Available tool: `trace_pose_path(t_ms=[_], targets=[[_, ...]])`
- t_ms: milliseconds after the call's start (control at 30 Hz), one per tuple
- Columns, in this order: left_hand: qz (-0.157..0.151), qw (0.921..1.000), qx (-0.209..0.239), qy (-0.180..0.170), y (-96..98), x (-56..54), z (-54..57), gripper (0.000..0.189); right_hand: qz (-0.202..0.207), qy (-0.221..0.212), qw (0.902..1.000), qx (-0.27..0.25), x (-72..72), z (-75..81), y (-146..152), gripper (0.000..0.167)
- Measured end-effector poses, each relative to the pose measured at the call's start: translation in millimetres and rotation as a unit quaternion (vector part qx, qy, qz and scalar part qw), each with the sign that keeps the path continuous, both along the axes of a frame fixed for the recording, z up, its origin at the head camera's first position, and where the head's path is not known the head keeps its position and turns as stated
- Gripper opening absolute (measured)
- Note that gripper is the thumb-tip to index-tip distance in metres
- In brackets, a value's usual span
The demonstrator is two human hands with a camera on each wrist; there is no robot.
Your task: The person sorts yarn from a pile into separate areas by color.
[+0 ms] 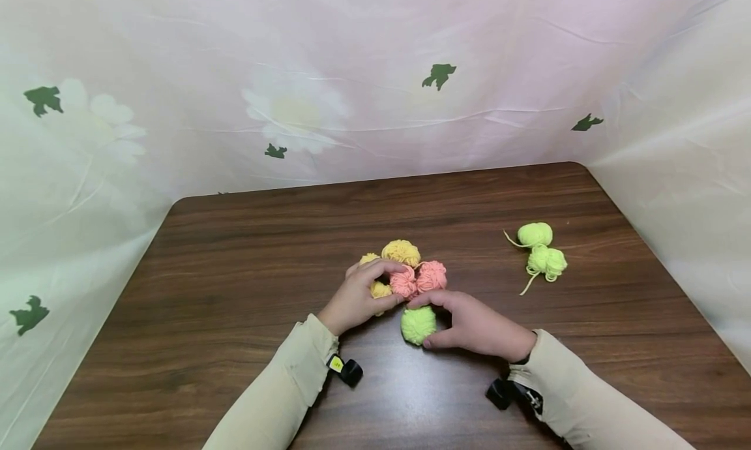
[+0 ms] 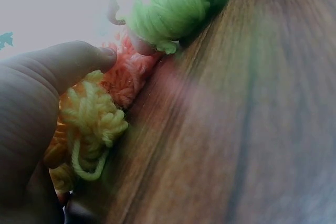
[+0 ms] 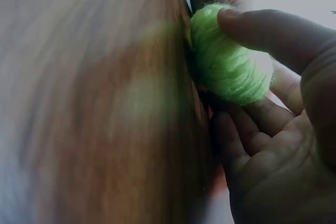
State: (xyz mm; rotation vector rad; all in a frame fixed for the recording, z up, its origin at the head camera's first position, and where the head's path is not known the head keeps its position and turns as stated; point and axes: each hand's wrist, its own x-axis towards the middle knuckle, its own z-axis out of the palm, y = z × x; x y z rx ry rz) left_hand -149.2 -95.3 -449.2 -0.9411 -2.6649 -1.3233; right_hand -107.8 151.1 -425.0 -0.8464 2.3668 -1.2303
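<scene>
My right hand (image 1: 472, 326) holds a green yarn ball (image 1: 418, 325) low over the table, thumb on its near side and fingers on the far side. The right wrist view shows the thumb pressed into the same green yarn ball (image 3: 231, 61). My left hand (image 1: 360, 293) curls its thumb and index finger around a pink yarn ball (image 1: 403, 282). A second pink yarn ball (image 1: 432, 276) sits just right of it. Yellow yarn balls (image 1: 401, 252) lie behind and under the left hand, partly hidden by it. In the left wrist view, a yellow ball (image 2: 92, 124) rests beneath the thumb.
Two more green yarn bundles (image 1: 547, 261) lie to the right on the brown wooden table (image 1: 264, 241), with loose tails of yarn. Floral cloth (image 1: 352, 78) hangs behind the table and along both sides.
</scene>
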Motion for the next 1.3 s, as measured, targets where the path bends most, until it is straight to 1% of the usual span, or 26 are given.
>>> trace_pose_path(t_ms=[367, 467, 667, 933, 1100, 1200, 1300], targets=[[-0.002, 1.0, 0.002, -0.004, -0.7, 2.5, 0.4, 0.043, -0.003, 0.009, 0.9999, 0.007, -0.2, -4.7, -0.2, 0.047], [-0.002, 1.0, 0.0, -0.006, -0.7, 2.6, 0.6, 0.043, -0.011, 0.006, 0.9998, -0.013, -0.6, -4.8, 1.1, 0.046], [0.0, 1.0, 0.0, -0.006, -1.3, 3.1, 0.4, 0.044, -0.026, 0.014, 0.9982, -0.053, -2.0, -2.8, 3.8, 0.046], [-0.003, 0.9999, 0.011, -0.002, -0.1, 1.9, 1.3, 0.043, -0.07, 0.035, 0.9947, -0.067, -2.9, 3.0, 10.6, 0.043], [-0.003, 0.9999, 0.008, -0.008, 0.0, 1.8, 2.5, 0.043, -0.084, 0.036, 0.9922, -0.085, -4.5, 4.4, 13.9, 0.042], [-0.001, 0.9999, 0.003, -0.012, -0.3, 1.9, 3.1, 0.043, -0.092, 0.044, 0.9903, -0.094, -5.9, 5.6, 16.6, 0.041], [-0.005, 0.9999, 0.006, -0.007, -0.8, 1.7, 3.8, 0.043, -0.107, 0.054, 0.9881, -0.096, -7.7, 8.0, 19.8, 0.041]])
